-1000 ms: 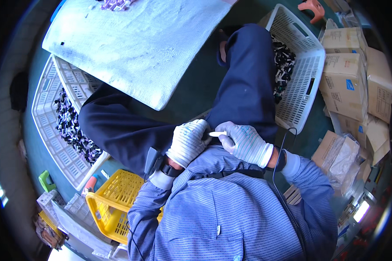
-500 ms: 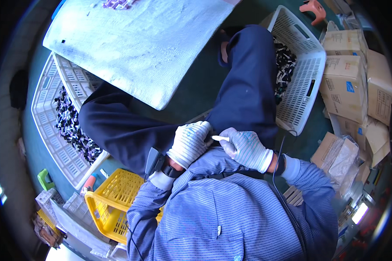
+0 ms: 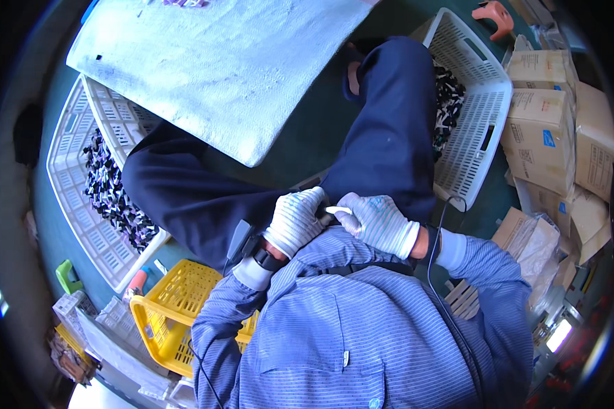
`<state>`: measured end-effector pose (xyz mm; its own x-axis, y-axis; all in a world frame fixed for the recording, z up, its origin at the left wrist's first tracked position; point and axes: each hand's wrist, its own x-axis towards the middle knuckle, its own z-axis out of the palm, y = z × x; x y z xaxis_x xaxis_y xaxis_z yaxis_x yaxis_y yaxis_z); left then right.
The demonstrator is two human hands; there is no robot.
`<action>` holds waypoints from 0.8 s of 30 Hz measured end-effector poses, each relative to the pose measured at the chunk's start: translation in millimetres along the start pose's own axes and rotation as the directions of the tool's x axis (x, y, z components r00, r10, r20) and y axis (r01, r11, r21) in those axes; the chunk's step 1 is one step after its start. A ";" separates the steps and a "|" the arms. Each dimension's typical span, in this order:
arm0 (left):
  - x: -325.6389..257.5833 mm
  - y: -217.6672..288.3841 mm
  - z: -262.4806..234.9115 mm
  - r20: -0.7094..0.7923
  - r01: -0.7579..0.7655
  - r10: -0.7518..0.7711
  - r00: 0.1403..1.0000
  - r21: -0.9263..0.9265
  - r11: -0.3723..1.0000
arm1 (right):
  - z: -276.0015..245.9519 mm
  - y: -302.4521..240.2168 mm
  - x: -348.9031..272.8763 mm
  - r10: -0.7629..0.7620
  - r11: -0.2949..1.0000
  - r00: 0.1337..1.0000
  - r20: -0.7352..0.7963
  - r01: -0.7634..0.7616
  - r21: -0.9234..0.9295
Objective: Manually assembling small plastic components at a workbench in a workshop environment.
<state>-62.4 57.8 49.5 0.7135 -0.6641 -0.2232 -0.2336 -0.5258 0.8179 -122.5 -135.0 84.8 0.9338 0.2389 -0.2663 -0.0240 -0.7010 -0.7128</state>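
Both hands wear white striped gloves and meet in front of my lap. My right hand [image 3: 383,221] is closed, thumb and fingers pinching a small white pointed piece [image 3: 335,210] that sticks out toward the left. Curled fingers close my left hand [image 3: 296,218] right at the tip of that piece. Something small and dark shows by the left fingertips, but its kind is too hidden to tell. The hands nearly touch, just above the dark trousers [image 3: 382,129].
A white-topped table [image 3: 205,75] stands ahead. White plastic baskets at left [image 3: 68,170] and right [image 3: 481,146] hold many small black, white and purple pieces. A yellow basket [image 3: 177,293] sits at lower left, cardboard boxes [image 3: 542,129] at right. A cable [image 3: 431,273] hangs by my right wrist.
My right hand has shifted a little left, bringing the white piece up against the left fingers. Less of the piece shows now. My left hand has barely moved.
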 end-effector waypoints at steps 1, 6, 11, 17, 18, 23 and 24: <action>-1.3 -1.0 0.4 0.001 0.002 -0.002 1.000 -0.002 1.000 | 0.7 0.6 2.0 -0.012 0.999 1.000 -0.012 0.012 0.033; -0.8 -4.9 2.0 0.018 0.041 -0.042 0.999 0.010 0.999 | -6.4 0.5 13.6 0.092 0.993 0.983 0.156 -0.103 0.062; 0.7 -11.0 3.3 0.084 0.048 -0.049 0.995 0.009 0.999 | -0.4 3.9 16.2 0.097 0.994 0.974 0.204 -0.103 0.020; 3.8 -17.8 2.6 0.122 0.047 -0.043 0.992 -0.025 0.999 | 4.3 4.1 20.5 0.045 0.996 0.970 0.239 -0.023 -0.092; 3.4 -19.6 3.4 0.113 0.031 -0.027 0.993 -0.030 0.999 | 6.0 4.5 20.2 0.034 0.992 0.971 0.238 -0.004 -0.124; 7.7 -26.4 2.7 0.121 0.044 -0.039 0.992 -0.045 0.998 | 2.9 5.9 31.5 -0.015 0.986 0.964 0.265 0.058 -0.156; 8.2 -28.2 3.4 0.125 0.046 -0.039 0.991 -0.053 0.998 | 2.7 4.5 33.1 -0.026 0.976 0.964 0.263 0.082 -0.202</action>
<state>-52.2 65.4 22.8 0.6341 -0.7041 -0.3197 -0.1649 -0.5271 0.8337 -92.6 -128.4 71.0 0.8072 0.4257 -0.4090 0.1250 -0.8004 -0.5863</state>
